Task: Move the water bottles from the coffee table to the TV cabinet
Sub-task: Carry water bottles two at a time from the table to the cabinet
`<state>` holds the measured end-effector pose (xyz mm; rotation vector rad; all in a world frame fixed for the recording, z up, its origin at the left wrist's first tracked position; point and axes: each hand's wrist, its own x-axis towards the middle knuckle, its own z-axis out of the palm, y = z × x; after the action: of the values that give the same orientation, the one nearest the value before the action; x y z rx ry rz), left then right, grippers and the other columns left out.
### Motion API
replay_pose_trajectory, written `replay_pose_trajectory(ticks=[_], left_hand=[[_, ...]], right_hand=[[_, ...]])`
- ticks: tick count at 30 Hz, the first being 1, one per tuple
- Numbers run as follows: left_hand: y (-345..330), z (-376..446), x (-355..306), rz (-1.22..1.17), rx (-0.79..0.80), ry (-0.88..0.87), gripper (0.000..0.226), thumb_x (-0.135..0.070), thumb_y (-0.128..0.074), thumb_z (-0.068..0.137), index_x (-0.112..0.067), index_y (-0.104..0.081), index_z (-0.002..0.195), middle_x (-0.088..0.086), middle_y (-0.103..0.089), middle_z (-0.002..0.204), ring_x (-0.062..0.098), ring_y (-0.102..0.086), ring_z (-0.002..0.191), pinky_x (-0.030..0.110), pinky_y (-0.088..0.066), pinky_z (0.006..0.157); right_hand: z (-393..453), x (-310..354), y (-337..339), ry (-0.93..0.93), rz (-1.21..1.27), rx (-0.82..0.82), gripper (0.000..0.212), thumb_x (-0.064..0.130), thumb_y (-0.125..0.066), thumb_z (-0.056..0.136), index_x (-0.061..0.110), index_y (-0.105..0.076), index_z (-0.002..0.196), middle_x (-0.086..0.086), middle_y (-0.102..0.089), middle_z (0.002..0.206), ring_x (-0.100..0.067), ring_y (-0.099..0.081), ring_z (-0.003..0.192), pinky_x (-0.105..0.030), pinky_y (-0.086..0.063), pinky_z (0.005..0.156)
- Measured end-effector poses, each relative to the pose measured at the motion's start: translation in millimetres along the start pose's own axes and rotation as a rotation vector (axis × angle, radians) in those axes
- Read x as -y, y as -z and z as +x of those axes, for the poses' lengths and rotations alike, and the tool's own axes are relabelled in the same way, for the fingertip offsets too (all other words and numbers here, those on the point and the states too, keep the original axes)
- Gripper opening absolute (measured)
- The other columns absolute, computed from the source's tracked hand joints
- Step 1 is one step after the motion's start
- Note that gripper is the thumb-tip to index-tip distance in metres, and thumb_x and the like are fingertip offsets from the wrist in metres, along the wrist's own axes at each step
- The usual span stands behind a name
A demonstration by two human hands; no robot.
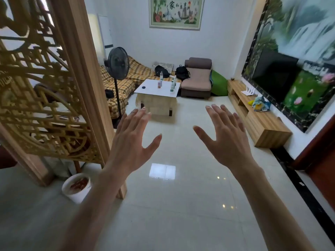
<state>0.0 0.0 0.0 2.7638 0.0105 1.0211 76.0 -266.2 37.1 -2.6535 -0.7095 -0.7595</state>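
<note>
Across the room stands a white-topped coffee table with several water bottles upright near its right edge, one more bottle at the back, and a small pinkish bottle. The long wooden TV cabinet runs along the right wall under a black TV. My left hand and my right hand are raised in front of me, fingers spread, palms away, holding nothing, far from the table.
A carved wooden screen stands close on the left with a white bucket at its foot. A standing fan, plaid sofa and brown armchair surround the table. A router and cloth lie on the cabinet. Glossy tiled floor stretches ahead.
</note>
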Motion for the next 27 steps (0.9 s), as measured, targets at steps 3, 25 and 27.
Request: replay_pose_trajectory(ticks=[3,25,27], left_hand=[[-28.9,27.7,7.6,-0.001,0.022,0.018,0.072,-0.069,-0.038,0.099,-0.025,-0.036,0.156,0.0,-0.034,0.167,0.02,-0.025,0.158,0.051,-0.026,0.128],[-273.2,300.4,81.6,-0.018,0.09,0.044,0.075,-0.067,-0.043,0.098,-0.023,-0.035,0.158,-0.002,-0.037,0.166,0.017,-0.027,0.157,0.05,-0.031,0.126],[-296.6,327.1,98.4,-0.029,0.088,0.048,0.075,-0.067,-0.044,0.098,-0.023,-0.034,0.158,-0.001,-0.038,0.166,0.017,-0.027,0.157,0.05,-0.03,0.126]], right_hand=[[28.2,-17.3,-24.4,-0.012,-0.026,0.004,0.078,0.075,-0.026,0.098,0.024,-0.03,0.157,0.0,-0.033,0.165,-0.02,-0.019,0.157,-0.046,-0.013,0.128],[311.9,-183.4,-230.3,-0.015,0.084,0.031,0.077,0.074,-0.029,0.098,0.023,-0.033,0.155,0.001,-0.036,0.163,-0.018,-0.023,0.155,-0.045,-0.016,0.127],[340.1,-190.4,-252.3,-0.017,0.083,0.036,0.078,0.075,-0.028,0.097,0.023,-0.033,0.155,0.001,-0.036,0.163,-0.018,-0.023,0.156,-0.045,-0.016,0.128]])
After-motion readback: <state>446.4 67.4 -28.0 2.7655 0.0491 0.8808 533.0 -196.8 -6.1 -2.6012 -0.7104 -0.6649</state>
